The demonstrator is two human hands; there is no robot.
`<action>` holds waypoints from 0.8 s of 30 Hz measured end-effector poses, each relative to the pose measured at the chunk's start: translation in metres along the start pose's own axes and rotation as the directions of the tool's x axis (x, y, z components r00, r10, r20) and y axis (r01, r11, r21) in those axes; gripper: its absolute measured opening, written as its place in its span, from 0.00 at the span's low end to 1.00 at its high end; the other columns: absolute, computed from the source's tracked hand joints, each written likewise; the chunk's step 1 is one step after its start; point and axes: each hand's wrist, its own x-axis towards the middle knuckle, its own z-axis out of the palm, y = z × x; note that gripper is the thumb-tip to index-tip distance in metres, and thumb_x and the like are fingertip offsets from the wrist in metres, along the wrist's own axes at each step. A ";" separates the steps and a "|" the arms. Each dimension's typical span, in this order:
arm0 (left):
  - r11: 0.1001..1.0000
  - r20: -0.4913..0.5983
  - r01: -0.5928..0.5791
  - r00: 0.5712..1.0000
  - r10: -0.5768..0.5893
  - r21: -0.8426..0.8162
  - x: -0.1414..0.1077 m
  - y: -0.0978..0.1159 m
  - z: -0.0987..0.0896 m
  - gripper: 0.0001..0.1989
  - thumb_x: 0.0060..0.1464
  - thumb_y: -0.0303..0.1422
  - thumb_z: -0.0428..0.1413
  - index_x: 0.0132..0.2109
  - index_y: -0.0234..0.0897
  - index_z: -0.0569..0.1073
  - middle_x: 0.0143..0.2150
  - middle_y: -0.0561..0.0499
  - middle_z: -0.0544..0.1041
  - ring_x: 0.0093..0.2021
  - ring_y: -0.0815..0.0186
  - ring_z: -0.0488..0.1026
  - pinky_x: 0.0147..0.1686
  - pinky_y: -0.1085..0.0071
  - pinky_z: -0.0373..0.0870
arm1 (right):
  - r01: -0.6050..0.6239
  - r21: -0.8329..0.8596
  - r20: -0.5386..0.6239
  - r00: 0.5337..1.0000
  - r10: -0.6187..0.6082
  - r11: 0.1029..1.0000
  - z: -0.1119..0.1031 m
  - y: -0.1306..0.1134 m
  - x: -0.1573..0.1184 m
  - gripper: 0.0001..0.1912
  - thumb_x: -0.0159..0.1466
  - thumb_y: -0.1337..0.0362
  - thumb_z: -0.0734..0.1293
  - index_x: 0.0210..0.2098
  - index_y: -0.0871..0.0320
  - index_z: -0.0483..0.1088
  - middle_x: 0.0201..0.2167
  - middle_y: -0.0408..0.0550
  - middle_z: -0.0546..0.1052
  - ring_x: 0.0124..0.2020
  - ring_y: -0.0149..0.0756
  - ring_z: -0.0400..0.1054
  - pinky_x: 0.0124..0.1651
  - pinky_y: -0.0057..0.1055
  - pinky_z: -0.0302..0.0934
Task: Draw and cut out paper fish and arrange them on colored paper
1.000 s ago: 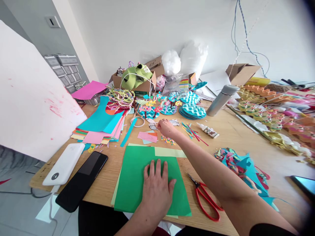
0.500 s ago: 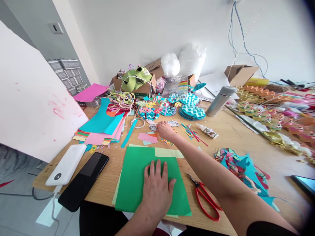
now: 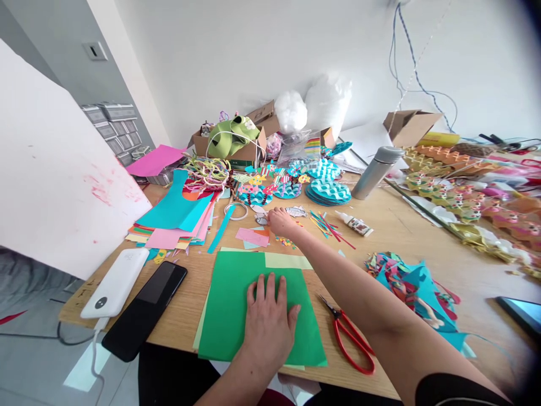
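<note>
My left hand (image 3: 269, 318) lies flat with its fingers spread on a sheet of green paper (image 3: 226, 307) at the table's front edge. Pale yellow paper (image 3: 287, 261) shows from under the green sheet. My right hand (image 3: 281, 221) is stretched forward over the table, its fingers curled together beside black-and-white paper fish cutouts (image 3: 260, 217). Whatever its fingertips pinch, if anything, is hidden. Another fish cutout (image 3: 296, 211) lies just right of that hand. Red-handled scissors (image 3: 354, 345) rest on the table between the green sheet and my right forearm.
A phone (image 3: 146, 310) and a white power bank (image 3: 114, 282) lie at left, below stacked coloured paper (image 3: 169, 217). Behind are a tape roll (image 3: 243, 217) and blue paper-plate crafts (image 3: 327, 193). At right are a glue bottle (image 3: 356, 224), a flask (image 3: 374, 175) and paper scraps (image 3: 416, 287).
The view has shifted very slightly. My left hand stays flat on the green paper, and my right hand remains at the fish cutouts.
</note>
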 end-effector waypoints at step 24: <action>1.000 0.006 -0.011 1.000 0.011 0.007 0.000 -0.001 0.000 0.24 0.64 0.43 0.44 0.60 0.37 0.67 0.60 0.42 0.69 0.59 0.50 0.62 0.55 0.48 0.61 | -0.199 0.376 -0.053 0.971 0.235 0.905 -0.013 -0.002 0.000 0.08 0.59 0.72 0.65 0.39 0.59 0.73 0.38 0.49 0.79 0.39 0.36 0.71 0.37 0.26 0.58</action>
